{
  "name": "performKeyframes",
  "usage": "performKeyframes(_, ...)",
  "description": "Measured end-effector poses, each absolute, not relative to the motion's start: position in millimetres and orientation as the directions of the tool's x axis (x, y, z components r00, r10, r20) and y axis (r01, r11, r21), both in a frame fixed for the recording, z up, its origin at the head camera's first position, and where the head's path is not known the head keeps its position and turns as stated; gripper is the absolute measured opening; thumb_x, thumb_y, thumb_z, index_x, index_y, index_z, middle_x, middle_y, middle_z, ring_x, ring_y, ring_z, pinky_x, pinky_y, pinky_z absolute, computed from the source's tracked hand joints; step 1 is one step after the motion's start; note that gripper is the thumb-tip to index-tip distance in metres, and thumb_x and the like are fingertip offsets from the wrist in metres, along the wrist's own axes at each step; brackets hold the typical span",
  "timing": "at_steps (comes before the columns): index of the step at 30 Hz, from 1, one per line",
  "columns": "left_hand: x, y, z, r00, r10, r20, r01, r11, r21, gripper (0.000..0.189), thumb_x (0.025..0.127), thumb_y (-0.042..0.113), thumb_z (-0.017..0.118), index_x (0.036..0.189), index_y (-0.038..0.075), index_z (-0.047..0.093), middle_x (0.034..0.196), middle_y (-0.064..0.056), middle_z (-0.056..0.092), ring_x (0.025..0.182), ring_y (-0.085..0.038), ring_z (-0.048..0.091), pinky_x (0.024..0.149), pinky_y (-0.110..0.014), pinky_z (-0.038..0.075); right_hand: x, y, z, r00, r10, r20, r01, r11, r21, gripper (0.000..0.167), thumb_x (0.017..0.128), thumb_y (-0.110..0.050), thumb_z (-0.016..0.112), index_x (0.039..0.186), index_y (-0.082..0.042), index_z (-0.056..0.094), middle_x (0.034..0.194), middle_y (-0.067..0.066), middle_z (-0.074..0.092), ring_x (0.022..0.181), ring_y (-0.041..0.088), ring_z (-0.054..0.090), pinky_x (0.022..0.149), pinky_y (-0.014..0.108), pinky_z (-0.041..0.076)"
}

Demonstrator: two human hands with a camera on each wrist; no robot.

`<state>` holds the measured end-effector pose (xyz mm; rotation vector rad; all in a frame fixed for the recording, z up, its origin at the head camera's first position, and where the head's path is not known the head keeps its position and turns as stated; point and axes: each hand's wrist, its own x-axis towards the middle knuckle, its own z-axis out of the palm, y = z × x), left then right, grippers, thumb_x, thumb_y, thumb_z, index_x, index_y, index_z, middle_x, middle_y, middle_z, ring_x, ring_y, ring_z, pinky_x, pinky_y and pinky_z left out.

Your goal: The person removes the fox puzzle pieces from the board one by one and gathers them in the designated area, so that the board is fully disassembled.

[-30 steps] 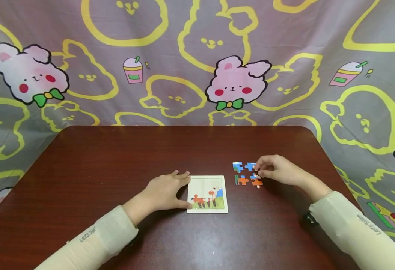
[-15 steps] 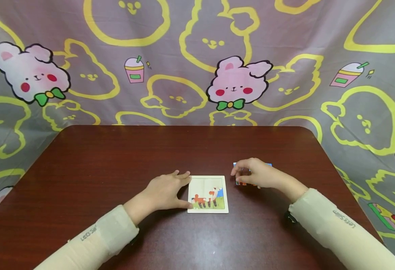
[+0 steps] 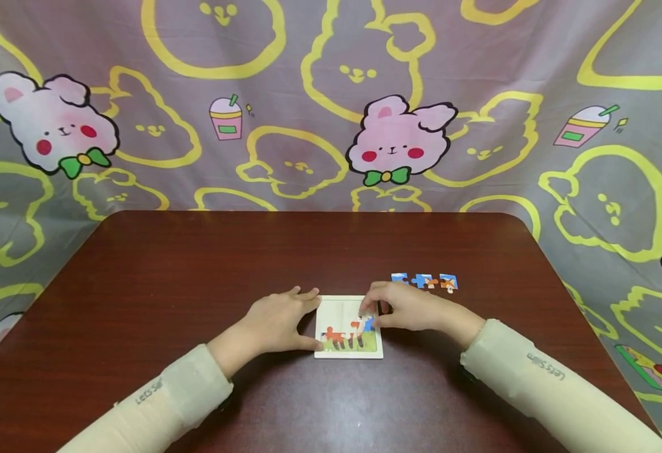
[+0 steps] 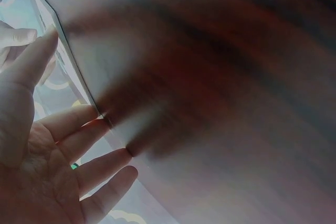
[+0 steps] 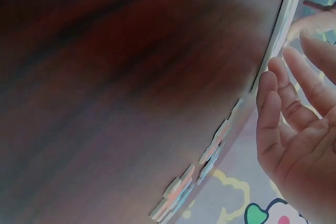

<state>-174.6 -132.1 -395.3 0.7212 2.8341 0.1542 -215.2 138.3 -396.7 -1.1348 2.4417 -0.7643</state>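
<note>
A square, pale puzzle frame [image 3: 349, 353] lies on the table, its lower part filled with fitted pieces [image 3: 343, 340] showing an orange animal on grass. Upper left, the bare backing shows. My left hand [image 3: 269, 324] rests at the frame's left side, thumb at the lower corner and forefinger at the upper; its fingers are spread in the left wrist view. Over the frame's right edge is my right hand [image 3: 407, 305], fingers bent, thumb and forefinger tips close together; I cannot tell whether it holds a piece. Behind it lie loose puzzle pieces [image 3: 423, 281], some hidden by the hand.
The dark red-brown table [image 3: 223, 251] has rounded far corners. Beyond it hangs a grey cloth [image 3: 297, 94] printed with yellow outlines and cartoon rabbits. Edge-on in the right wrist view, several loose pieces [image 5: 212, 142] lie between my right hand and the near tabletop.
My right hand has moved left from the loose pieces to the puzzle frame's right edge, uncovering the far row of pieces. The left hand and the frame have stayed in place.
</note>
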Motion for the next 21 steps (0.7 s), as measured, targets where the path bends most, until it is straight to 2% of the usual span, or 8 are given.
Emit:
performKeyframes(8,-174.2,-131.9,-394.8,-0.857,0.483,-0.178,0.460,0.874,0.158,0.083,0.075,0.062,0.077,0.143,0.020,0.056,0.153,-0.002,0.048,0.140,-0.033,0.047,0.101,-0.056,0.048,-213.4,132.7,-400.9,-0.602,-0.789,-0.124,-0.587,0.543,-0.600,0.027,0.084,-0.009,0.078,0.110,-0.011,0.069,0.097,0.001,0.058,0.073,0.008,0.052,0.069,0.021,0.046)
performKeyframes(17,-174.7,-132.4,-394.3,-0.858,0.487,-0.164,0.462,0.871,0.166,0.083,0.075,0.061,0.078,0.142,0.019,0.056,0.152,-0.003,0.049,0.140,-0.034,0.047,0.099,-0.056,0.049,-213.5,126.0,-398.5,-0.605,-0.771,-0.197,-0.577,0.596,-0.559,0.028,0.085,-0.010,0.078,0.108,-0.014,0.063,0.097,-0.002,0.056,0.087,0.012,0.053,0.078,0.025,0.046)
performKeyframes(21,-174.4,-132.4,-394.6,-0.858,0.487,-0.165,0.462,0.871,0.169,0.082,0.075,0.061,0.078,0.142,0.019,0.057,0.152,-0.003,0.049,0.140,-0.034,0.047,0.099,-0.056,0.049,-213.3,125.7,-398.7,-0.608,-0.766,-0.209,-0.572,0.604,-0.555,0.029,0.085,-0.010,0.078,0.107,-0.015,0.060,0.096,-0.002,0.055,0.087,0.013,0.051,0.077,0.026,0.045)
